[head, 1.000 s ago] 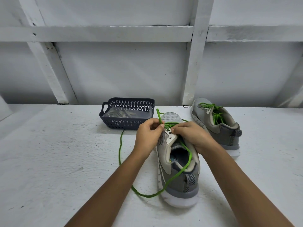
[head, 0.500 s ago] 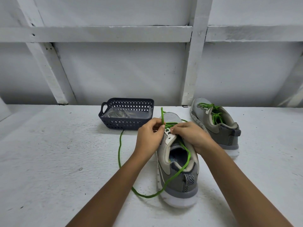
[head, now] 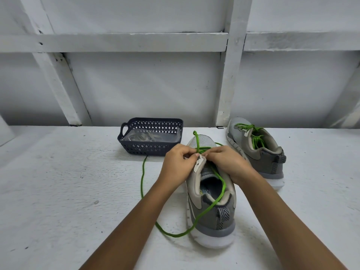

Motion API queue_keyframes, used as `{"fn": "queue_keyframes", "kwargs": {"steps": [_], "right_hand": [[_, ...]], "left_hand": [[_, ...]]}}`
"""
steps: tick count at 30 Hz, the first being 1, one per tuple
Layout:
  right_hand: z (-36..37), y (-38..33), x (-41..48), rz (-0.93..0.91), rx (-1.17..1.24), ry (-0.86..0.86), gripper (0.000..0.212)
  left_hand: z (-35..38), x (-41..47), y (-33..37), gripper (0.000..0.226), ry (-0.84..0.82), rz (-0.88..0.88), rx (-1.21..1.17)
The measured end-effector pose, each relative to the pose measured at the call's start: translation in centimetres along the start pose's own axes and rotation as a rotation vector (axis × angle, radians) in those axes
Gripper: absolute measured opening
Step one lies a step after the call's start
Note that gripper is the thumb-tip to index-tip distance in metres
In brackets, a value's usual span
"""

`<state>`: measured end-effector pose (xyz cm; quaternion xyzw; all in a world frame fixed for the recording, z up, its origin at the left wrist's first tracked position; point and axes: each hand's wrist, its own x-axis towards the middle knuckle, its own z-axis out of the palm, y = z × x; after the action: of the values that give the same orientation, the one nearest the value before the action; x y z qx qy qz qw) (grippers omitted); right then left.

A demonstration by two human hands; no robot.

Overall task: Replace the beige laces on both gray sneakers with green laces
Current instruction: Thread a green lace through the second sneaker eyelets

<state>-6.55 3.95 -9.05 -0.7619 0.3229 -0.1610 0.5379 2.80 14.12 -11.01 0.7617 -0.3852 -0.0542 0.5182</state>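
Presently the task stands past its midpoint, by my judgement. The far sneaker (head: 259, 152), at the right of the frame, carries a green lace through its eyelets and looks finished, though I cannot see whether it is tied. The beige laces (head: 142, 136) appear to lie in the dark basket (head: 126, 131) above centre. The near sneaker (head: 212, 211), at lower centre on the white table (head: 58, 191), shows no beige lace and is only partly laced. The green lace (head: 143, 182) crosses the front eyelets near the toe. One long tail loops out over the collar and down the table to the left, and a short end stands up between the hands. The left hand (head: 179, 164) pinches that upright end between thumb and fingertips. The right hand (head: 228, 162) has its fingers curled over the near sneaker's upper at the eyelet row and grips it; whether it also pinches the lace cannot be told. Work outstanding: the upper eyelets, taking up the slack, and any tying. The near sneaker's long axis runs almost vertically in the frame, toe toward the top and heel toward the bottom. The far sneaker lies on a diagonal, toe to the upper left.
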Motion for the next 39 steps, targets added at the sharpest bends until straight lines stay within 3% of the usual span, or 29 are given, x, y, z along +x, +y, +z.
{"fn": "queue_keyframes", "kwargs": {"steps": [5, 8, 10, 14, 20, 25, 27, 30, 33, 35, 39], "right_hand": [[-0.1, -0.4, 0.0, -0.053, -0.233, -0.001, 0.017], [-0.3, -0.4, -0.1, -0.083, -0.277, -0.042, 0.013], [-0.1, -0.3, 0.1, -0.084, -0.275, -0.040, 0.017], [0.4, -0.4, 0.3, -0.118, -0.328, 0.006, 0.025], [0.1, -0.5, 0.0, -0.258, -0.487, 0.086, 0.012], [-1.6, -1.9, -1.9, -0.316, -0.402, 0.157, 0.012], [-2.5, -2.4, -2.8, -0.304, -0.275, 0.113, 0.016], [-4.1, -2.8, -4.3, -0.256, 0.108, -0.034, 0.023], [-5.9, -2.8, -5.3, -0.259, 0.398, -0.190, 0.017], [-7.1, -2.7, -5.8, -0.287, 0.351, -0.269, 0.006], [-8.5, -2.2, -6.6, -0.199, 0.102, -0.496, 0.009]], "left_hand": [[-1.4, -0.4, 1.0, 0.021, -0.207, -0.092, -0.007], [-2.1, -1.3, 1.9, 0.018, -0.391, -0.055, -0.061], [-2.0, -1.7, 2.0, 0.023, -0.464, -0.062, 0.023], [-0.6, -2.6, 2.4, 0.049, -0.313, -0.175, 0.072], [1.1, -3.1, 2.5, 0.041, -0.150, -0.243, 0.009], [1.2, -3.1, 2.1, 0.037, -0.109, -0.252, -0.013], [1.3, -3.2, 2.1, 0.037, -0.094, -0.251, -0.023], [1.3, -3.1, 1.9, 0.039, -0.084, -0.251, -0.040], [1.5, -3.1, 1.6, 0.040, -0.081, -0.262, -0.044], [1.6, -3.2, 1.4, 0.038, -0.075, -0.266, -0.050], [1.7, -3.2, 1.2, 0.037, -0.055, -0.281, -0.084]]}}
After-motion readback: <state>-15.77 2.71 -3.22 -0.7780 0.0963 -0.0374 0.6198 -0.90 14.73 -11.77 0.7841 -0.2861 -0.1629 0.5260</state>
